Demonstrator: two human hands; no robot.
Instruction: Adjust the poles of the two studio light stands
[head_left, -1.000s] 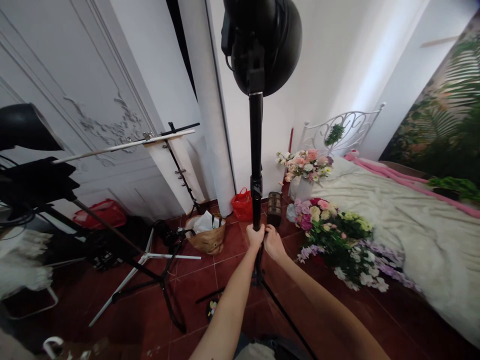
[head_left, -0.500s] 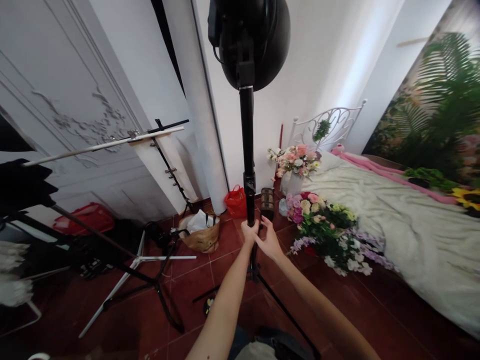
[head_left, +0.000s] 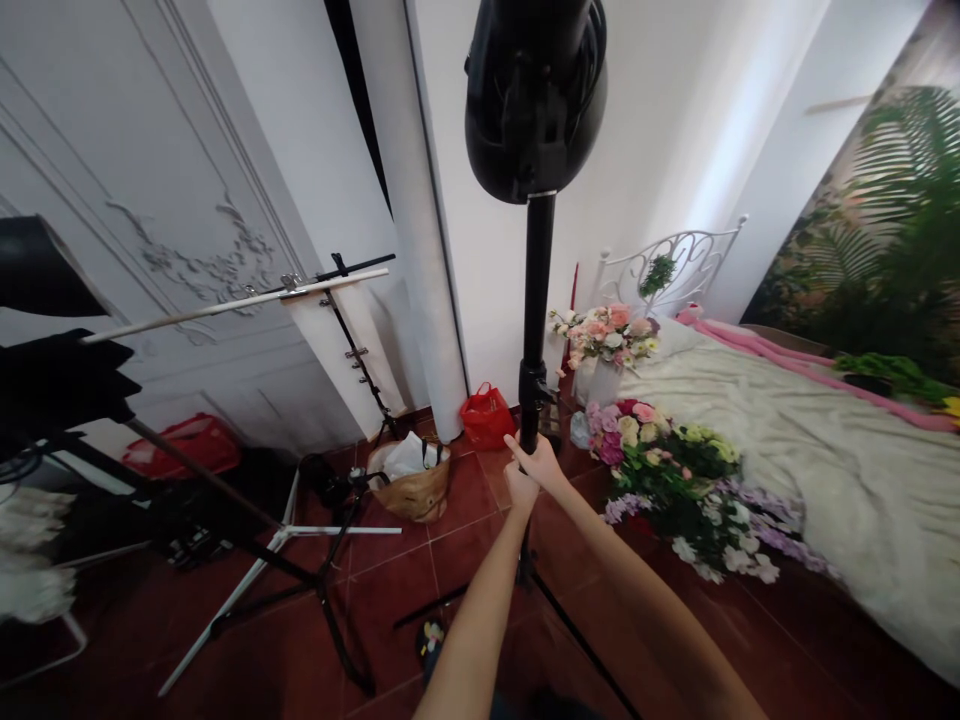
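A black light stand (head_left: 535,285) rises upright in front of me, with a dark rounded lamp head (head_left: 536,120) on top. Both of my hands are wrapped round its pole below the black clamp collar (head_left: 534,388). My left hand (head_left: 521,488) is closed on the pole, lower down. Just above and overlapping it, my right hand (head_left: 541,464) also grips the pole. The stand's spread legs (head_left: 574,630) reach the floor under my forearms.
At left stand a white-legged tripod (head_left: 281,540) and dark studio gear. A wicker basket (head_left: 416,490) and red bag (head_left: 487,418) sit behind the stand. Artificial flowers (head_left: 660,470) lie beside the bed (head_left: 847,480) at right. Red tiles (head_left: 390,600) cover the floor.
My right hand, loosely opened beside the pole before, has closed round it above my left hand. The stand and lamp head appear farther right, and the lamp head looks turned.
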